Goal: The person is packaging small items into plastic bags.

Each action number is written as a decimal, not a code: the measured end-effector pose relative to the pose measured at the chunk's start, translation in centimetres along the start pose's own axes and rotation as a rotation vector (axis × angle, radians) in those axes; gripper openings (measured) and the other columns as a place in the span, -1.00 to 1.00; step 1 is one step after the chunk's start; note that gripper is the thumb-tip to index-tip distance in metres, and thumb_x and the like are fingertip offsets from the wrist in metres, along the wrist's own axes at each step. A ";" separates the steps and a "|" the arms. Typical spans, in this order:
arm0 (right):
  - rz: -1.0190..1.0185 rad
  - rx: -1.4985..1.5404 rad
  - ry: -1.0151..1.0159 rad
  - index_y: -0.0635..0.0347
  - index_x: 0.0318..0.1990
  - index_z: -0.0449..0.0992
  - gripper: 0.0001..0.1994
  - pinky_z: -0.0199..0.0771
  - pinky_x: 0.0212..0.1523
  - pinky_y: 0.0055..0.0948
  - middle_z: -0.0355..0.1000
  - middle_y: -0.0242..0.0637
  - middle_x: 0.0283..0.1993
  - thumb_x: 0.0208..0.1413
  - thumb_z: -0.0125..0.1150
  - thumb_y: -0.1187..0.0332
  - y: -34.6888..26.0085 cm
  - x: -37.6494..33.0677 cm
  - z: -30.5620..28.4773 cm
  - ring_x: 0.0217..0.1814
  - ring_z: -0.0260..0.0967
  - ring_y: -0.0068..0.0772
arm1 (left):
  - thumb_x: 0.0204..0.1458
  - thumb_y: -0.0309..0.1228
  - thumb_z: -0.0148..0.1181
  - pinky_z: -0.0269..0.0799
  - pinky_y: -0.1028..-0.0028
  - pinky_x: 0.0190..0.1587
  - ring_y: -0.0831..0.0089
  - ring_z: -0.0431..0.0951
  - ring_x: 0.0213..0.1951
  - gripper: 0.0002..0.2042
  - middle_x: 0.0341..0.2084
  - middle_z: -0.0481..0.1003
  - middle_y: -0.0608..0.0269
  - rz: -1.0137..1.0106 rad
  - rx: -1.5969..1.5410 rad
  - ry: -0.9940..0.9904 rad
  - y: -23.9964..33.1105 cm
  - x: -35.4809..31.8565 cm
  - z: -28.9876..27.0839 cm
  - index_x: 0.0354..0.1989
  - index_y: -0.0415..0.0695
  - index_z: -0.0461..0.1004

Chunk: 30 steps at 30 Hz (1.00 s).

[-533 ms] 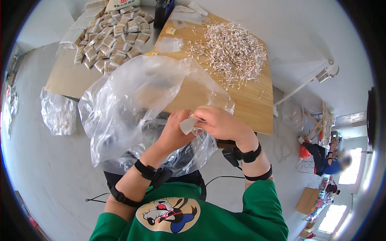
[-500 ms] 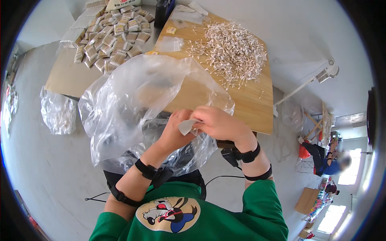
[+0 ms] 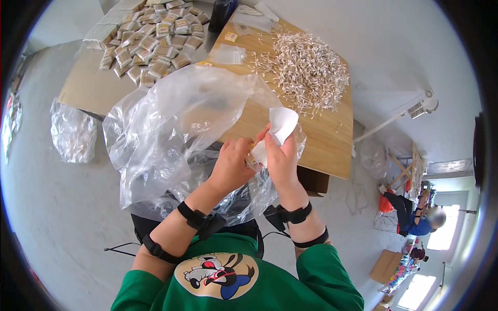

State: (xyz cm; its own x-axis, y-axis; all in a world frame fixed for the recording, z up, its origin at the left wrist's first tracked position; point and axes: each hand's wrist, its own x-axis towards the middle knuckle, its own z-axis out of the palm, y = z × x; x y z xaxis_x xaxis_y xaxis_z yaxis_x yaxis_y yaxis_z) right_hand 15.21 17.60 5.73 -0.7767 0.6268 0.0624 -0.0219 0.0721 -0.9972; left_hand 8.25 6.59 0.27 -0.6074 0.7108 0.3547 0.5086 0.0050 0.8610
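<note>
My right hand [image 3: 283, 161] is closed on a curled piece of white paper [image 3: 282, 124], which stands up above the fingers. Close beside it, my left hand [image 3: 231, 166] has its fingers curled in; a small bit of yellowish, clear material shows at their tips, too hidden to name. Under both hands spreads a large clear plastic bag [image 3: 150, 150], draped over my lap and against the table edge. Beyond it, a loose heap of cotton swabs [image 3: 311, 72] covers part of the wooden table [image 3: 324, 150].
Many packed bundles of swabs [image 3: 155, 49] lie at the far left. Small clear bags [image 3: 229, 54], a yellow card [image 3: 231, 37] and a dark bottle [image 3: 219, 15] are at the back. Right of the table stands a white jointed arm [image 3: 389, 122]; another person [image 3: 415, 220] sits far right.
My right hand has turned upright and moved slightly away from my left, now showing the white paper raised and larger. My left hand has stayed nearly in place.
</note>
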 end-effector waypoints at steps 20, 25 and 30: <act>-0.070 -0.128 0.308 0.34 -0.17 0.39 -0.88 0.43 -0.14 -0.51 0.46 -0.26 -0.25 0.14 0.11 0.55 2.3 -2.3 2.4 -0.20 0.43 -0.49 | -0.17 -0.42 0.28 0.13 -0.10 0.13 0.11 0.51 -0.16 -0.60 -0.32 0.51 0.15 -0.069 0.180 0.075 0.3 0.0 0.4 -0.14 -0.13 0.28; -0.007 -0.029 0.336 0.24 -0.34 0.46 -0.92 0.36 -0.23 -0.59 0.42 -0.40 -0.36 0.05 0.26 0.52 1.6 -2.8 2.7 -0.30 0.33 -0.65 | -0.15 -0.38 0.30 0.15 -0.10 0.13 0.12 0.50 -0.12 -0.62 -0.25 0.49 0.16 -0.110 0.208 0.000 0.3 -0.1 0.6 -0.14 -0.12 0.32; -0.082 -0.176 0.210 0.25 -0.34 0.46 -0.88 0.37 -0.15 -0.51 0.45 -0.31 -0.30 -0.05 0.28 0.55 2.3 -3.2 1.8 -0.19 0.38 -0.48 | -0.22 -0.39 0.31 0.22 -0.02 0.06 0.15 0.48 -0.22 -0.63 -0.27 0.42 0.16 0.040 0.261 0.064 0.7 -0.1 0.8 -0.19 -0.12 0.36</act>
State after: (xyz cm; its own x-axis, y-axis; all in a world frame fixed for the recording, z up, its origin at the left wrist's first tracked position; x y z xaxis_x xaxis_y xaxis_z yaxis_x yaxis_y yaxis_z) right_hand 16.56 14.38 3.21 -0.6289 0.7591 0.1683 0.0443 0.2511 -0.9669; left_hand 9.18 7.09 0.58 -0.6167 0.6683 0.4161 0.6681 0.1647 0.7256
